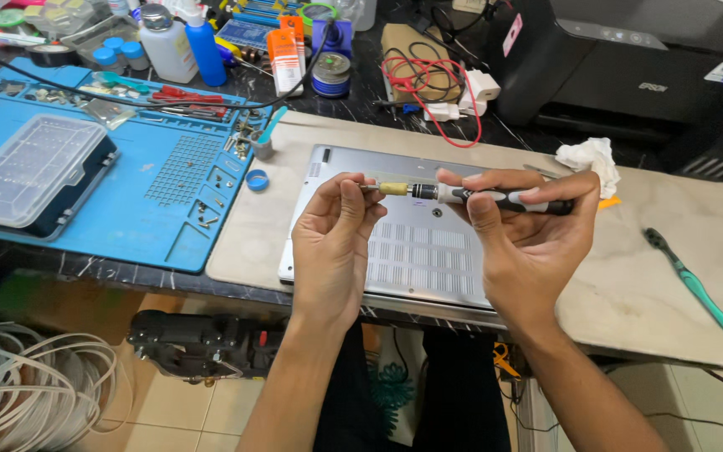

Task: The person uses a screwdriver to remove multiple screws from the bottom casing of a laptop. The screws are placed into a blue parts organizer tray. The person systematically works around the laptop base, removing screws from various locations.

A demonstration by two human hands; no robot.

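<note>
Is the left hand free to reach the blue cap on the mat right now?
Probably not yet: the left hand is pinching the bit end of the screwdriver held by the right hand. The path to the blue cap looks open otherwise.

A laptop [416, 243] lies bottom-up on a beige mat [671, 276], and both hands hold a screwdriver [495, 198] above it: left hand [334, 226] at the tip, right hand [529, 230] on the handle. Left of the laptop sits a work mat [152, 192] bearing a compartment case [31, 172]. A toothbrush [700, 293] lies right; a printer [629, 63] stands behind
</note>
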